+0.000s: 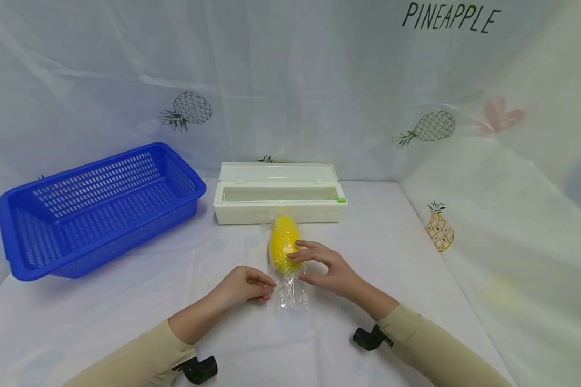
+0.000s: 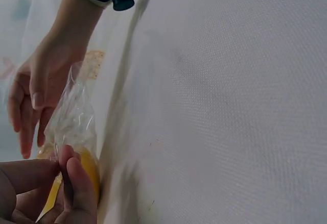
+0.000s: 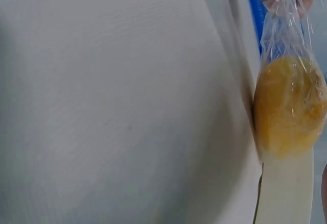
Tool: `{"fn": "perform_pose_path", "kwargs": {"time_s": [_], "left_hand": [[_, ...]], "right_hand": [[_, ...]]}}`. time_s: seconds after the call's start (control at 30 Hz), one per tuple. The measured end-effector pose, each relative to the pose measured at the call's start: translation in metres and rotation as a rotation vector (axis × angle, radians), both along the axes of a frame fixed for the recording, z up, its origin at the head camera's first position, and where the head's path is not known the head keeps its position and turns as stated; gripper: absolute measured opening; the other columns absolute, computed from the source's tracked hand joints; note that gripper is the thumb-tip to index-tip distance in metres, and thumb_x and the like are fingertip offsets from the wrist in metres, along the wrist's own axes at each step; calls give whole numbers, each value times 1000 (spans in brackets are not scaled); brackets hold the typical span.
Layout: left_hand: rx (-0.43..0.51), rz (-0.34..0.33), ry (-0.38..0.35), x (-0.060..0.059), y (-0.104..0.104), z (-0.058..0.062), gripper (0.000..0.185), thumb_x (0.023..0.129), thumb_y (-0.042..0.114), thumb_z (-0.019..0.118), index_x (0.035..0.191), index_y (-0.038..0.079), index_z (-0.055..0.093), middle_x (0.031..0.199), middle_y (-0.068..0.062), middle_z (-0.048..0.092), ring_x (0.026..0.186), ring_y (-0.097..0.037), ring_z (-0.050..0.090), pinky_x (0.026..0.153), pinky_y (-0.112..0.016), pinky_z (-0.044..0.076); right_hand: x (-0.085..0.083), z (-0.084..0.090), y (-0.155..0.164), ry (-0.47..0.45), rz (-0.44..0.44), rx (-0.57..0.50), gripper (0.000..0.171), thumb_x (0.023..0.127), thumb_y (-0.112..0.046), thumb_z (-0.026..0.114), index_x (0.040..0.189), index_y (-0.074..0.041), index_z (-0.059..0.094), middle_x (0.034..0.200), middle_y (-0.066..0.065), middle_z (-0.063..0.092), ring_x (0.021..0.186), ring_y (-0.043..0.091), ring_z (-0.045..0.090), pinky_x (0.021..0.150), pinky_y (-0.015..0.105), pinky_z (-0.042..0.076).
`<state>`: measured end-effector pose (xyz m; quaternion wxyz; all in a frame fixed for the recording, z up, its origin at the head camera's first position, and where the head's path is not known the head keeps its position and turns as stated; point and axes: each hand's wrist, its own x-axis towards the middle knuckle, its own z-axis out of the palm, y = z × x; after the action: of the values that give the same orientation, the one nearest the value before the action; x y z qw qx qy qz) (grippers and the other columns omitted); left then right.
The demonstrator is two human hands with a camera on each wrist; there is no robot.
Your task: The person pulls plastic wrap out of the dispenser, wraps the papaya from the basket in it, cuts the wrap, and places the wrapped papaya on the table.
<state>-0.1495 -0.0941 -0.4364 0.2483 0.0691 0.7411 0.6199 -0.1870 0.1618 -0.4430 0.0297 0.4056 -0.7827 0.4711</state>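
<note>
My left hand [image 1: 246,285] pinches the cling film tail [image 1: 292,294] at 6 o'clock of the wrapped lemon [image 1: 283,248] | right hand [image 1: 330,269] spread, fingertips touching lemon | dispenser box [image 1: 278,201] at 12 | best twist film taut, steady lemon.

A yellow, oval fruit [image 1: 284,243], possibly a lemon or small mango, is seen lying on the white-clothed table [image 1: 392,242], just in front of the open white box. It is wrapped in clear plastic film [image 1: 292,293], which is drawn tight over its rounded body and gathered into a crinkled, loose tail at the near end. The fruit is laid lengthwise, pointing away from the person, with the film's tail spread flat on the cloth.
</note>
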Motion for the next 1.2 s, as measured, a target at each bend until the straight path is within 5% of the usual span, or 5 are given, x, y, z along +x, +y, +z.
{"fn": "perform_pose_path", "kwargs": {"time_s": [0.13,0.4,0.8,0.97,1.2], "left_hand": [[-34,-11,20,-1,-2,0,16,89,-6,64,102,-10,69,86,-15,71,70,-17,67,69,-33,58],[-20,-91,76,-10,-15,-1,17,90,-2,65,103,-11,70,88,-14,72,76,-19,69,73,-34,58],[90,-108,22,-10,-32,7,25,91,-4,58,112,-14,65,99,-17,71,86,-16,67,83,-32,56],[-39,-107,164,-11,-35,8,27,84,-8,63,110,-7,70,107,-15,71,100,-21,65,85,-31,53],[-250,29,341,-11,-32,6,18,81,-3,75,98,4,77,93,-4,73,87,-17,67,76,-30,56]], "right_hand": [[-1,-1,5,40,134,140,30,81,-7,79,110,-10,72,130,3,62,139,29,36,110,49,32],[3,2,9,68,228,339,43,70,-30,89,109,-17,77,152,-2,41,148,26,12,114,51,22],[7,-3,-11,230,159,370,28,76,-19,86,103,-21,79,150,7,38,146,36,12,114,49,24],[11,1,-15,80,75,315,16,80,-11,81,93,-20,80,148,-2,43,147,26,14,114,44,25],[14,5,-20,-126,16,183,6,89,-9,71,94,-11,75,143,-5,50,146,18,17,114,43,25]]}}
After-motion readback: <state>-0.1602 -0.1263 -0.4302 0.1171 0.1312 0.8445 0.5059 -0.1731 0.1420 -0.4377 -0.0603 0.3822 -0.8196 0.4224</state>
